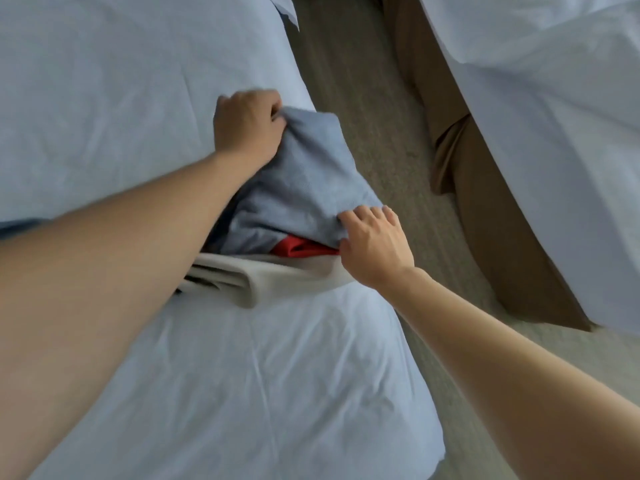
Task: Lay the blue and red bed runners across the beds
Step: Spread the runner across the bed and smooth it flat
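Observation:
A folded blue bed runner [298, 188] lies at the right edge of the near bed [104, 98], on top of a stack. Under it a red runner [299, 247] shows only as a small fold, and below that lies a folded beige cloth [263, 278]. My left hand [247, 124] grips the far corner of the blue runner. My right hand [375, 245] pinches its near corner at the bed's edge. The rest of the red runner is hidden.
A second bed [554, 116] with white sheets and a brown bed skirt [485, 202] stands to the right. A strip of grey-green carpet [374, 116] runs between the two beds. A pillow corner [287, 8] shows at the top.

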### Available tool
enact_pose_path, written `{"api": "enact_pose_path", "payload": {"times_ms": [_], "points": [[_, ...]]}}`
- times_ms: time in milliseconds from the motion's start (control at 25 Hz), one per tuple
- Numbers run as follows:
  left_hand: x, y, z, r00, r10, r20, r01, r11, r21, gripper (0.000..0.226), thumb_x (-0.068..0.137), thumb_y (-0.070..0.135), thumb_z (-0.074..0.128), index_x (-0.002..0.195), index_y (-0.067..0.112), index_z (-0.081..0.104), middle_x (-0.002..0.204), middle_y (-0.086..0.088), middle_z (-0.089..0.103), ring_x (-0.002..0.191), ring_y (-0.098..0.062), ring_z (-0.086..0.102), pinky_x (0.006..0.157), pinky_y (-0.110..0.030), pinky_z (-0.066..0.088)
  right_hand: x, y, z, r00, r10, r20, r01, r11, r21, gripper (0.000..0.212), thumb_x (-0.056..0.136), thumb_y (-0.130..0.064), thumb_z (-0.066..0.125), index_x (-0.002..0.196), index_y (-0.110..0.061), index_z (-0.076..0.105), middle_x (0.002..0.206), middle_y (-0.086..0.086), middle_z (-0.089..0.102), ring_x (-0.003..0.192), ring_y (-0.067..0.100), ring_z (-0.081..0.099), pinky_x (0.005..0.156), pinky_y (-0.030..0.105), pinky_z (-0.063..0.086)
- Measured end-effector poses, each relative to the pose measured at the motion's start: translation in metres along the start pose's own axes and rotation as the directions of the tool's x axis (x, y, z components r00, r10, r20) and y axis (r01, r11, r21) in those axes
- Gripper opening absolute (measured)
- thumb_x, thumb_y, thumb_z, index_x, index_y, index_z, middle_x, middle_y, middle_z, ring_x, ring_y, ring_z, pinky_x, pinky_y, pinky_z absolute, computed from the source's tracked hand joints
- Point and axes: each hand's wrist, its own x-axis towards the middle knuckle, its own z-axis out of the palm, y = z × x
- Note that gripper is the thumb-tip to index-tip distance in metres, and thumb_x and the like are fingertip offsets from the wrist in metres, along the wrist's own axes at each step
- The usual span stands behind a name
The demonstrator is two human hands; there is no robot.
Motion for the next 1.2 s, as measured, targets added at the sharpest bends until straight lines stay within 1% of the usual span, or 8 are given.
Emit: {"api": "enact_pose_path", "payload": {"times_ms": [200, 360, 520, 680, 800, 1000, 1120, 1200], "points": [[-0.023, -0.020, 0.003, 0.985, 0.118, 0.126, -0.112, 0.992, -0.051, 0.032, 0.090, 0.035, 0.057, 0.117, 0.018, 0.061, 0.112, -0.005, 0.066, 0.103, -0.030, 0.058, 0.095, -0.044, 0.040, 0.000, -0.025, -0.010, 0.963, -0.162, -0.215, 0.181, 0.981, 0.073, 0.020, 0.082, -0.018, 0.058, 0.100, -0.012, 0.066, 0.095, 0.006, 0.062, 0.088, 0.029, 0.056, 0.099, 0.042, 0.039], [-0.105, -0.109, -0.029, 0.968, 0.097, 0.232, -0.114, 0.991, 0.063, 0.014, 0.088, 0.029, 0.055, 0.079, 0.022, 0.063, 0.081, 0.001, 0.069, 0.078, -0.029, 0.061, 0.085, -0.038, 0.041, 0.001, -0.078, 0.003, 0.920, -0.364, -0.147, 0.375, 0.925, 0.056, 0.024, 0.084, -0.030, 0.059, 0.097, -0.013, 0.070, 0.093, 0.005, 0.064, 0.088, 0.029, 0.056, 0.101, 0.042, 0.038], [-0.170, -0.191, -0.057, 0.883, 0.001, 0.470, -0.165, 0.937, 0.309, 0.028, 0.093, 0.027, 0.040, 0.073, 0.026, 0.059, 0.079, 0.008, 0.064, 0.081, -0.018, 0.054, 0.110, -0.037, 0.025, 0.010, -0.137, 0.012, 0.907, -0.416, -0.058, 0.418, 0.908, 0.026, 0.025, 0.086, -0.032, 0.056, 0.098, -0.013, 0.068, 0.093, 0.007, 0.065, 0.087, 0.031, 0.058, 0.099, 0.045, 0.039], [-0.198, -0.210, -0.071, 0.891, 0.040, 0.452, -0.133, 0.976, 0.175, 0.019, 0.092, 0.030, 0.041, 0.085, 0.033, 0.059, 0.085, 0.012, 0.062, 0.085, -0.013, 0.050, 0.119, -0.040, 0.017, 0.012, -0.189, 0.017, 0.909, -0.416, -0.010, 0.417, 0.909, 0.032, 0.027, 0.085, -0.035, 0.060, 0.098, -0.012, 0.067, 0.087, 0.006, 0.063, 0.082, 0.029, 0.056, 0.100, 0.046, 0.040], [-0.217, -0.212, -0.075, 0.901, 0.090, 0.425, -0.162, 0.977, 0.137, 0.011, 0.086, 0.039, 0.049, 0.085, 0.034, 0.058, 0.086, 0.012, 0.064, 0.087, -0.014, 0.048, 0.111, -0.037, 0.028, 0.012, -0.213, 0.023, 0.907, -0.420, 0.028, 0.420, 0.907, 0.007, 0.034, 0.084, -0.036, 0.061, 0.110, -0.014, 0.064, 0.096, 0.005, 0.065, 0.090, 0.029, 0.058, 0.105, 0.045, 0.036], [-0.251, -0.227, -0.076, 0.919, 0.132, 0.372, -0.229, 0.946, 0.230, 0.045, 0.082, 0.061, 0.051, 0.107, 0.025, 0.062, 0.103, 0.005, 0.066, 0.097, -0.019, 0.057, 0.101, -0.037, 0.033, 0.007, -0.233, 0.031, 0.927, -0.375, -0.010, 0.374, 0.927, -0.043, 0.020, 0.082, -0.022, 0.061, 0.099, -0.013, 0.064, 0.090, 0.007, 0.065, 0.086, 0.031, 0.060, 0.103, 0.046, 0.038], [-0.265, -0.230, -0.075, 0.936, 0.276, 0.217, -0.321, 0.923, 0.210, 0.061, 0.083, 0.065, 0.053, 0.121, 0.017, 0.056, 0.115, -0.001, 0.060, 0.106, -0.023, 0.056, 0.107, -0.040, 0.033, 0.003, -0.233, 0.030, 0.943, -0.321, -0.087, 0.313, 0.945, -0.093, 0.021, 0.080, -0.018, 0.060, 0.100, -0.013, 0.060, 0.092, 0.007, 0.061, 0.087, 0.031, 0.057, 0.101, 0.045, 0.038], [-0.269, -0.218, -0.069, 0.877, 0.452, 0.163, -0.478, 0.857, 0.195, 0.054, 0.082, 0.057, 0.056, 0.116, 0.015, 0.058, 0.110, -0.004, 0.059, 0.103, -0.025, 0.056, 0.107, -0.042, 0.033, -0.001, -0.231, 0.027, 0.953, -0.288, -0.091, 0.276, 0.954, -0.119, 0.022, 0.079, -0.018, 0.062, 0.099, -0.014, 0.056, 0.094, 0.006, 0.058, 0.089, 0.029, 0.055, 0.101, 0.044, 0.038]]}}
